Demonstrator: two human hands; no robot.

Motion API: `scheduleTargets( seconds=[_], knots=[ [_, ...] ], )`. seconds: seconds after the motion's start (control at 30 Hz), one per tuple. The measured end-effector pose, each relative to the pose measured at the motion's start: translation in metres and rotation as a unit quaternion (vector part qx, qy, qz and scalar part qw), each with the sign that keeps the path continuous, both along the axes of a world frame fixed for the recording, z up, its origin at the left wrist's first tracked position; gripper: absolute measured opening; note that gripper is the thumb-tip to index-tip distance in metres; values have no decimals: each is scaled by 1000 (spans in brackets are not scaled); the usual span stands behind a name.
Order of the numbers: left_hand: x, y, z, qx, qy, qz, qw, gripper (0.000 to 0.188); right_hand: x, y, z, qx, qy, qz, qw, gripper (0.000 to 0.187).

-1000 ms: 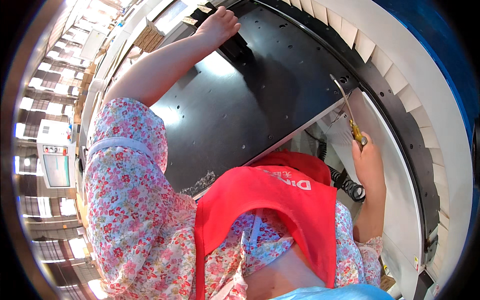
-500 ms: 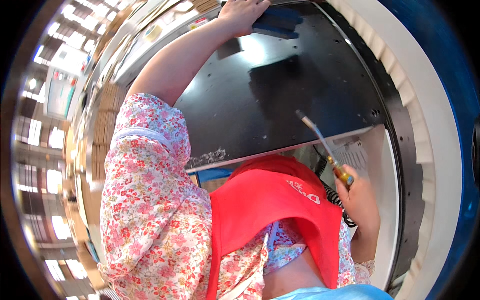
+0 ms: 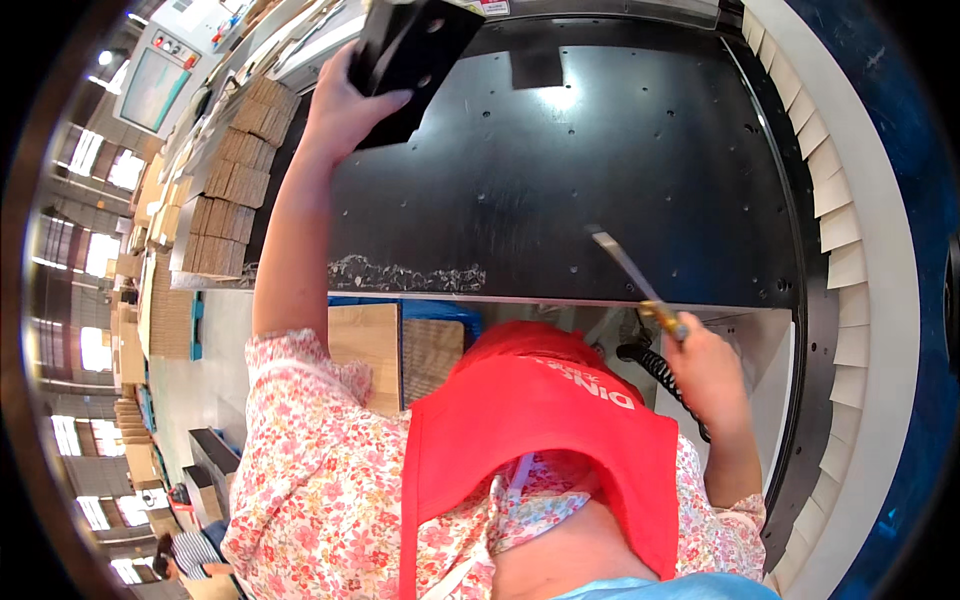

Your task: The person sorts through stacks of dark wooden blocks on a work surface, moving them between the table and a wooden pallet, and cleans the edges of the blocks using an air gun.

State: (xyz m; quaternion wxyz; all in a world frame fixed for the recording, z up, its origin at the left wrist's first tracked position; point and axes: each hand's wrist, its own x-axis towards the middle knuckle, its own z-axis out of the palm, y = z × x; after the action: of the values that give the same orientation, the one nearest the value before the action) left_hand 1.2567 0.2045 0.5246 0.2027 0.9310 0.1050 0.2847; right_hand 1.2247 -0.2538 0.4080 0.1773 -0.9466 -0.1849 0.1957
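My left hand is closed around a black block with round holes, thumb across its near side. The block is held tilted over the far left of the black machine table. In my right hand is a screwdriver-like tool with a long metal shaft and an amber handle. Its shaft points up and left over the table's near edge, and its exact tip is blurred. Pale flakes or scratches mark the table's near left edge.
Stacks of brown boards stand left of the table. A black coiled cord hangs below its near edge, by my right hand. Pale folded bellows line the right side. A control panel stands far left; another person is at lower left.
My left hand has brought the black block left and nearer, turning it so its holes show. My right hand still holds the tool, slightly shifted. My view has swung somewhat.
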Motion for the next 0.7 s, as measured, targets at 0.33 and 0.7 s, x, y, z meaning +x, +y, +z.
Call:
scheduleTargets(
  seconds=[0.33,0.7],
  knots=[
    [-48,-9,-67,-128,-2,-36,991,95,30,-121,-32,154,-60,-336,927,25],
    [-8,-58,-149,-357,-134,-202,902,93,34,-119,-5,434,-176,-346,813,40]
  ],
)
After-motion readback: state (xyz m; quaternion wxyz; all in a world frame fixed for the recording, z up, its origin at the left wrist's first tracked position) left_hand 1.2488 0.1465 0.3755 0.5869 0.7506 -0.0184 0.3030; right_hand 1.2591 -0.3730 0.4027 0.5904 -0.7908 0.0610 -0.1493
